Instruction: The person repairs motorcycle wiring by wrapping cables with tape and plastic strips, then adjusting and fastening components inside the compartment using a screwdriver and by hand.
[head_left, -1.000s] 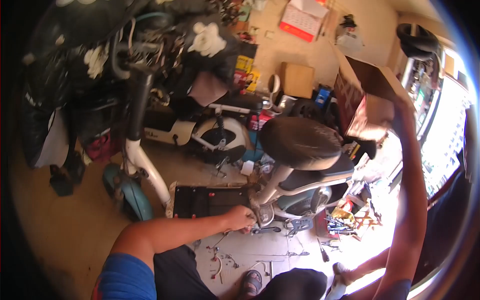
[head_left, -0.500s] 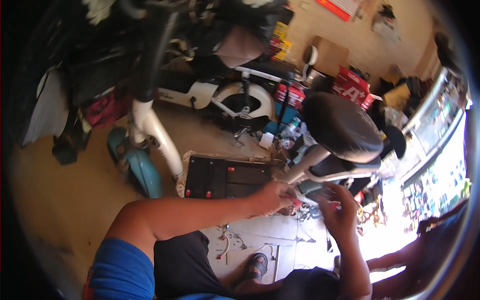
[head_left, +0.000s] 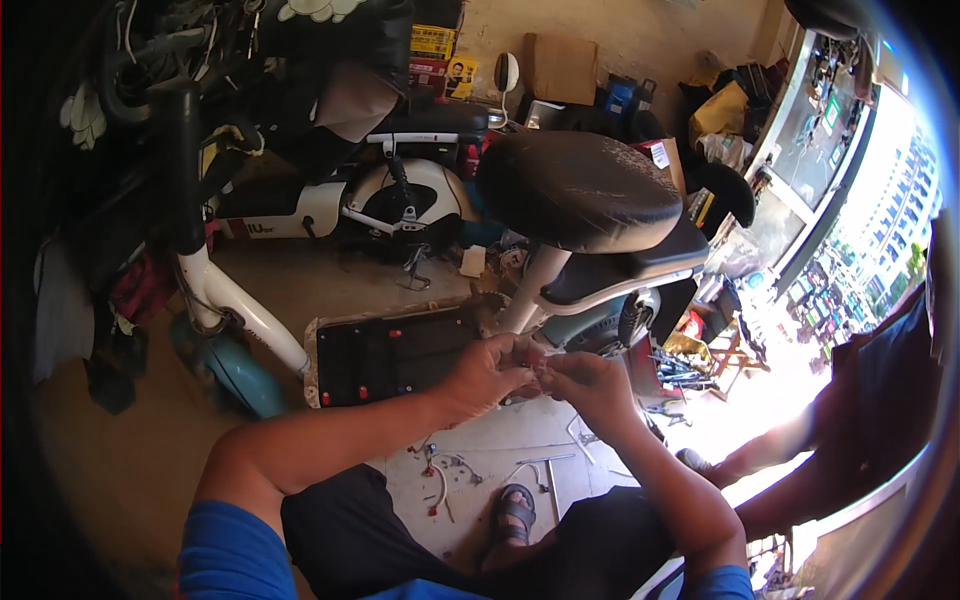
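Observation:
My left hand (head_left: 482, 378) and my right hand (head_left: 592, 388) meet in front of the scooter's seat post (head_left: 538, 285), with fingertips pinched together. Between them is something small and reddish, too small and blurred to name. Just beyond and left of them is the scooter's footboard (head_left: 385, 345), its cover off, showing a black panel with several small red pieces on it. Above my hands sits the worn black scooter saddle (head_left: 585, 190).
Below, loose wires with connectors (head_left: 437, 480) and a T-shaped metal tool (head_left: 548, 480) lie on the floor by my sandalled foot (head_left: 513, 515). A second white scooter (head_left: 300, 215) stands behind. At right, a person's leg (head_left: 800, 450) is close; tools (head_left: 685, 370) lie beyond.
My hands were apart and have come together, fingertips meeting. The right hand moved left. The view has shifted, so the saddle and footboard appear farther left.

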